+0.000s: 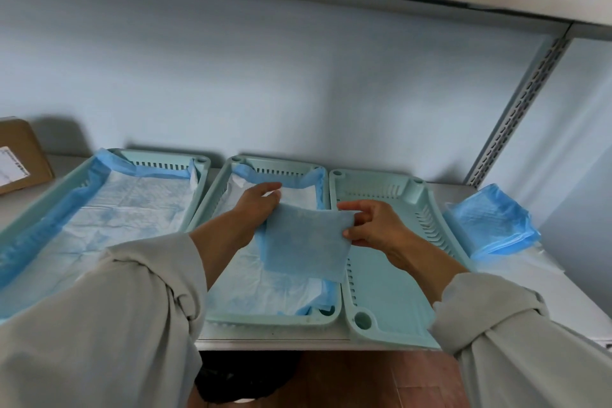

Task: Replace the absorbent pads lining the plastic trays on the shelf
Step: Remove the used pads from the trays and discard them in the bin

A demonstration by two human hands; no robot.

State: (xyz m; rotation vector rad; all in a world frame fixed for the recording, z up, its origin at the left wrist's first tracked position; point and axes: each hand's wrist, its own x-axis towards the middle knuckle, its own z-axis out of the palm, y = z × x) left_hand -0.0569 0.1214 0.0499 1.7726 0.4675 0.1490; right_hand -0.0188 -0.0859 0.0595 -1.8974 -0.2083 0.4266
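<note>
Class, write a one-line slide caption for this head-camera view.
Both hands, left and right, hold a folded blue pad above lined middle tray; right tray bare.

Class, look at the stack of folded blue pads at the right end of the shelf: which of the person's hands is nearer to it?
Right. The right hand is over the bare tray next to the stack of folded blue pads; the left hand is farther away, over the middle tray.

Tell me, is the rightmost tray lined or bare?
Bare: the rightmost tray shows its plain plastic floor, with no pad inside.
</note>
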